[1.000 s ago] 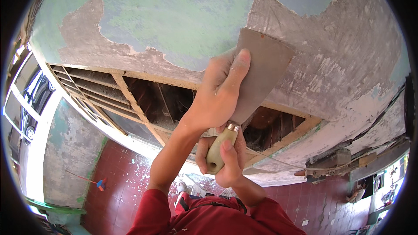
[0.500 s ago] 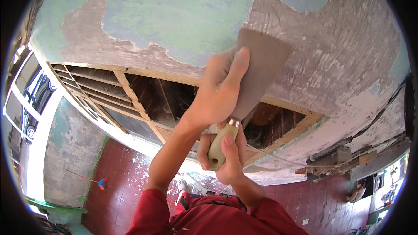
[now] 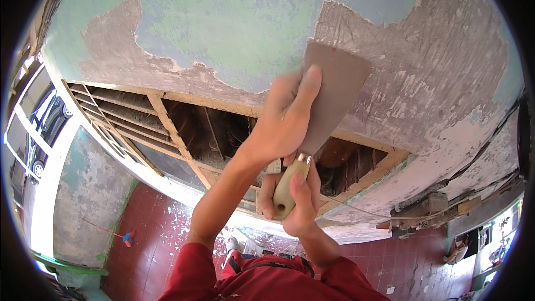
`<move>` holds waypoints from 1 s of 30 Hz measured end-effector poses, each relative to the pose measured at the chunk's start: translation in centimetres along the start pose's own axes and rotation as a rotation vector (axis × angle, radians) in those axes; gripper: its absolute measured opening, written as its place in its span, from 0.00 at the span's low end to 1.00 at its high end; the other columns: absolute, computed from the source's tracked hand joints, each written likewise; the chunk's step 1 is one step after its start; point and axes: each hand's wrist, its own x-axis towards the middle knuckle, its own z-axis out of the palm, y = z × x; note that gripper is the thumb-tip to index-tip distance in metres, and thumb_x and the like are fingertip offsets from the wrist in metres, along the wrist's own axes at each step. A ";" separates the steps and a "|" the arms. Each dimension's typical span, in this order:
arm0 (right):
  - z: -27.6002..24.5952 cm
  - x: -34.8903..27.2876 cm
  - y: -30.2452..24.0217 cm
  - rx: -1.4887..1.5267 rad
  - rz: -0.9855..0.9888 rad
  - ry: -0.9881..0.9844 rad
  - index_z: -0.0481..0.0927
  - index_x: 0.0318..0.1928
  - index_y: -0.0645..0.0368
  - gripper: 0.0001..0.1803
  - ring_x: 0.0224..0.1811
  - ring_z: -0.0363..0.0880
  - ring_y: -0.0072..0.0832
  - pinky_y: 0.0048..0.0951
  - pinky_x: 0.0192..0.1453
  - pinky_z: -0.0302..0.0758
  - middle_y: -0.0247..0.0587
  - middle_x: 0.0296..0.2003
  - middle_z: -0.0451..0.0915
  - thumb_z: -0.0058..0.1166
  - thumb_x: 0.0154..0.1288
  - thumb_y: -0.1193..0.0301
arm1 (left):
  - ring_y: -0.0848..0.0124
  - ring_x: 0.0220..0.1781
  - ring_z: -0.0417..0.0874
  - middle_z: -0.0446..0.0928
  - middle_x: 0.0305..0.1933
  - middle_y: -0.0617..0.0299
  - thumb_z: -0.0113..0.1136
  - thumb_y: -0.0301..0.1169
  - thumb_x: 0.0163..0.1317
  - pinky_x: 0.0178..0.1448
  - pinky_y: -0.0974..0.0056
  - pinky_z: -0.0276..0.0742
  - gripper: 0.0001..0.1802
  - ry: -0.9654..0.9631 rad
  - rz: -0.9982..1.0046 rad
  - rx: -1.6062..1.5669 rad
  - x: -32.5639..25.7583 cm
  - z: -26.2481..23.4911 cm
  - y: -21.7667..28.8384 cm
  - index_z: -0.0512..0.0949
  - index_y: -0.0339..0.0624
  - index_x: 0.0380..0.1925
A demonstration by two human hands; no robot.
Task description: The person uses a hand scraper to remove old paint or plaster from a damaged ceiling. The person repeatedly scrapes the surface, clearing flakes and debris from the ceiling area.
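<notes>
A wide scraper with a grey metal blade and a pale green handle is held in both hands against the wall. My right hand wraps round the handle, its thumb along the handle. My left hand grips the blade by its left side, thumb lying on the face and the other fingers partly hidden behind. The blade's far edge lies at the border between green paint and a bare grey-brown patch.
Below the painted wall runs a wooden-framed vent with dark openings and slats. A cable crosses near a ledge at right. Paint flakes litter the red tiled floor, where a blue-headed broom leans at left.
In the view, the wall and vent have shifted slightly down and right. Both hands and the scraper handle sit slightly farther right; the grip is the same.
</notes>
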 end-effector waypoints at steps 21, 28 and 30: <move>1.1 0.3 -0.5 -0.001 0.036 0.055 0.57 0.50 0.59 0.18 0.08 0.63 0.25 0.23 0.12 0.61 0.44 0.13 0.66 0.33 0.74 0.56 | 0.83 0.28 0.63 0.67 0.24 0.70 0.39 0.43 0.76 0.30 0.71 0.62 0.23 0.000 -0.039 0.008 0.0 -0.3 0.8 0.72 0.33 0.32; 1.2 0.4 -0.4 0.005 0.061 0.041 0.57 0.50 0.58 0.17 0.08 0.62 0.25 0.22 0.12 0.59 0.45 0.11 0.66 0.32 0.74 0.57 | 0.82 0.27 0.63 0.67 0.23 0.70 0.39 0.43 0.76 0.30 0.71 0.62 0.23 -0.022 -0.075 0.014 -0.1 -0.5 1.3 0.72 0.33 0.32; 1.1 -0.2 -0.4 0.008 0.055 0.037 0.57 0.50 0.58 0.18 0.07 0.62 0.25 0.22 0.12 0.59 0.45 0.11 0.66 0.32 0.74 0.56 | 0.82 0.27 0.63 0.67 0.23 0.70 0.40 0.43 0.76 0.30 0.71 0.62 0.23 -0.016 -0.018 0.012 -0.2 -0.4 0.5 0.72 0.34 0.32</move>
